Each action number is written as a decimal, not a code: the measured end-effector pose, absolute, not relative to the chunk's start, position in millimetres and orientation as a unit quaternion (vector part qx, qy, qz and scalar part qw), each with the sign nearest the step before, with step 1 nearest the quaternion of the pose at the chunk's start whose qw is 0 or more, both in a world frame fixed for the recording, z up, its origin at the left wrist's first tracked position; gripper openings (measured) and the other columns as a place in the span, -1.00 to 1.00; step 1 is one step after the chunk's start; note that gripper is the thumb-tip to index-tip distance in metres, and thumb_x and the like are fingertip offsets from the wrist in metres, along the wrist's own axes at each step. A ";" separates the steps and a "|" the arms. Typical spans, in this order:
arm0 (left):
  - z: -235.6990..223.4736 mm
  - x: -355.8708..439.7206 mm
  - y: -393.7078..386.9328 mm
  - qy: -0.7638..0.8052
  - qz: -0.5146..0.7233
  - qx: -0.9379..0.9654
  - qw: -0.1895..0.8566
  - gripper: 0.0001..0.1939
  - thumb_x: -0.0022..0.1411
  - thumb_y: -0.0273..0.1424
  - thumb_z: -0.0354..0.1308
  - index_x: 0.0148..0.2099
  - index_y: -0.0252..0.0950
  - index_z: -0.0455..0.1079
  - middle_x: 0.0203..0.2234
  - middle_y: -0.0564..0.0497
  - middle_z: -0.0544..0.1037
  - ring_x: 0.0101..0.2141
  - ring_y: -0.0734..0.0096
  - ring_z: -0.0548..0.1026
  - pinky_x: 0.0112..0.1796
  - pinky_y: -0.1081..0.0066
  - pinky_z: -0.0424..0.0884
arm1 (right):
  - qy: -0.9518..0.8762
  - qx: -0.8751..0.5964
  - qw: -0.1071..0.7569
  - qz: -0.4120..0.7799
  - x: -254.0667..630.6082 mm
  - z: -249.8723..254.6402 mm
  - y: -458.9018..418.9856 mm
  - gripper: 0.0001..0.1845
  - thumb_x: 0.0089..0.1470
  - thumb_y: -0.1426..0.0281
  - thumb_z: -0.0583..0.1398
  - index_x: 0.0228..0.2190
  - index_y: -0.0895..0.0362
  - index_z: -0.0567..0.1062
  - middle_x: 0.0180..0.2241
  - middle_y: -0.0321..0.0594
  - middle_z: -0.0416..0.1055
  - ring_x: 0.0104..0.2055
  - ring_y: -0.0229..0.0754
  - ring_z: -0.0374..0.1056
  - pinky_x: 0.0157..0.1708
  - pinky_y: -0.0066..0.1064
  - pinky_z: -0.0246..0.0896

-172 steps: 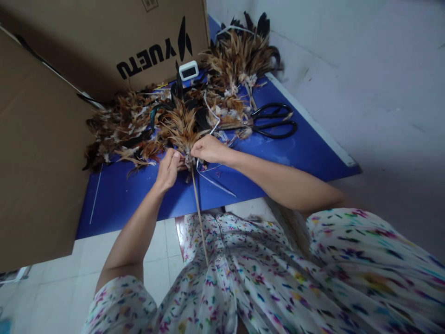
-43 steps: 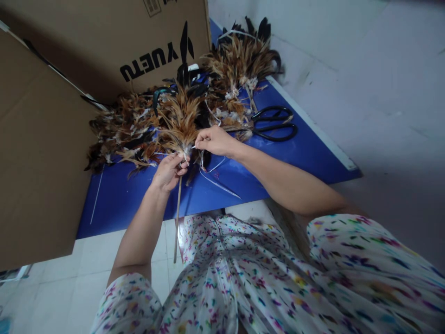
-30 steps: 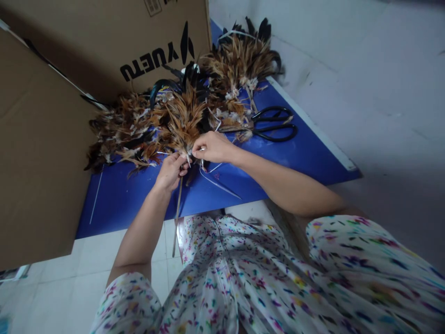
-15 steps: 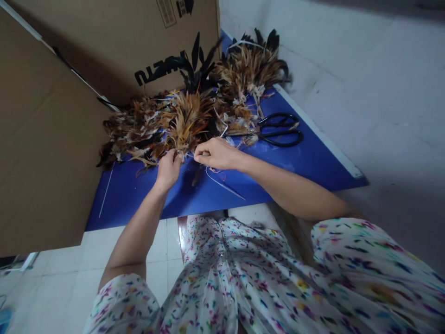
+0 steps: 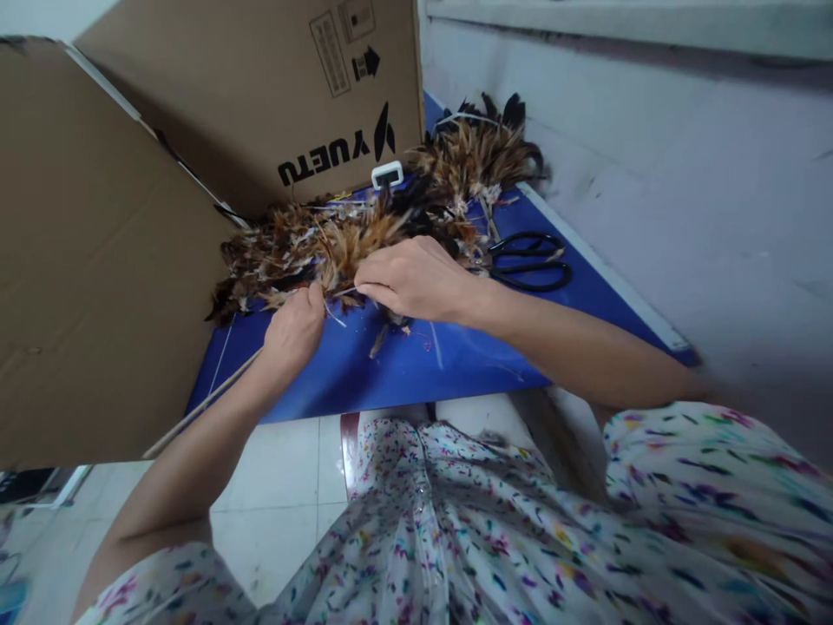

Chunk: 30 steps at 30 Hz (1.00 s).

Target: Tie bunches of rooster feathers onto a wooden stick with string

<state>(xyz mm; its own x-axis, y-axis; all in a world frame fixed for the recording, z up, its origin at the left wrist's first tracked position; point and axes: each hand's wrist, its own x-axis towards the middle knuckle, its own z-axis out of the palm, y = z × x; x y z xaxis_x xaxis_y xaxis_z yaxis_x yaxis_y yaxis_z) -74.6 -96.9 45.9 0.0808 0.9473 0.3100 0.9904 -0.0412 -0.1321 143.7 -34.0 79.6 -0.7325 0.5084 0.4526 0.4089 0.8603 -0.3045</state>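
Observation:
My left hand (image 5: 294, 328) is closed round a thin wooden stick (image 5: 203, 404), whose lower end runs down left past my forearm. Brown and golden feathers (image 5: 355, 246) are bunched just above my hands, dark tips leaning right. My right hand (image 5: 413, 278) is pinched close beside them, over the bunch's lower right side. A thin pale string (image 5: 344, 292) spans the small gap between my hands and seems to enter the right fingers. Its exact hold is partly hidden. A loose white end (image 5: 335, 318) hangs beside my left fingers.
Loose feathers (image 5: 260, 252) cover the back left of the blue tabletop (image 5: 364, 382). Black-handled scissors (image 5: 530, 260) lie right, near a tied feather bundle (image 5: 482, 152). A small white digital device (image 5: 388, 174) stands before the cardboard box (image 5: 260, 95). A wall (image 5: 651, 174) borders the right.
The feather bunch has swung from upright to leaning right, uncovering the white device. The stick now shows below my left hand, which has shifted left. The camera view has tilted up.

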 end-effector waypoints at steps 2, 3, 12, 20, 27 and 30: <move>55.0 -73.1 -101.7 -0.666 -0.028 -0.725 0.173 -0.75 0.27 -0.59 -0.17 -0.17 -0.33 0.32 -0.39 -0.16 0.43 -0.33 0.19 0.46 -0.37 0.38 0.30 | -0.932 -0.218 0.278 0.081 143.5 87.9 -30.1 -0.74 0.21 0.34 0.09 -0.29 0.12 0.58 -0.29 -0.19 0.48 -0.16 -0.12 0.34 -0.26 -0.37 0.02; 59.2 -72.9 -104.0 -0.663 -0.016 -0.728 0.175 -0.76 0.27 -0.58 -0.16 -0.17 -0.33 0.32 -0.40 -0.16 0.42 -0.33 0.19 0.45 -0.39 0.37 0.28 | -0.933 -0.206 0.284 0.080 143.3 91.8 -27.7 -0.74 0.21 0.32 0.10 -0.30 0.13 0.57 -0.29 -0.19 0.46 -0.15 -0.11 0.33 -0.25 -0.36 0.02; 111.5 -68.9 -126.1 -0.614 -0.048 -0.777 0.131 -0.80 0.30 -0.44 -0.10 -0.39 -0.25 0.25 -0.54 -0.07 0.24 -0.50 0.27 0.27 -0.48 0.30 0.12 | -0.928 -0.181 0.322 0.055 137.6 109.7 -3.8 -0.60 0.22 0.11 0.07 -0.18 0.11 0.55 -0.24 -0.27 0.35 0.01 -0.09 0.29 -0.19 -0.40 -0.01; 165.7 -64.3 -145.4 -0.421 0.168 -0.859 0.236 -0.67 0.36 -0.42 -0.23 -0.32 -0.23 0.34 -0.56 -0.06 0.26 -0.54 0.31 0.24 -0.56 0.30 0.04 | -0.901 -0.090 0.386 0.176 122.6 116.7 17.1 -0.66 0.13 0.18 0.19 -0.34 0.22 0.56 -0.36 -0.30 0.42 -0.20 -0.29 0.35 -0.24 -0.48 0.09; 197.7 -59.5 -147.7 -0.295 0.189 -0.883 0.313 -0.57 0.35 -0.49 -0.32 -0.21 -0.31 0.41 -0.52 -0.06 0.39 -0.49 0.30 0.37 -0.55 0.35 0.21 | -0.838 0.031 0.412 0.357 93.3 93.4 37.9 -0.66 0.04 0.20 0.26 -0.43 0.28 0.52 -0.53 -0.37 0.39 -0.46 -0.44 0.25 -0.45 -0.60 0.11; 194.5 -71.0 -133.8 -0.358 0.146 -0.891 0.238 -0.61 0.37 -0.38 -0.27 -0.01 -0.28 0.36 -0.38 -0.07 0.47 -0.36 0.30 0.45 -0.47 0.39 0.30 | -0.810 -0.009 0.388 0.439 89.4 86.1 37.0 -0.72 0.09 0.26 0.22 -0.42 0.27 0.50 -0.54 -0.34 0.40 -0.48 -0.42 0.25 -0.50 -0.60 0.16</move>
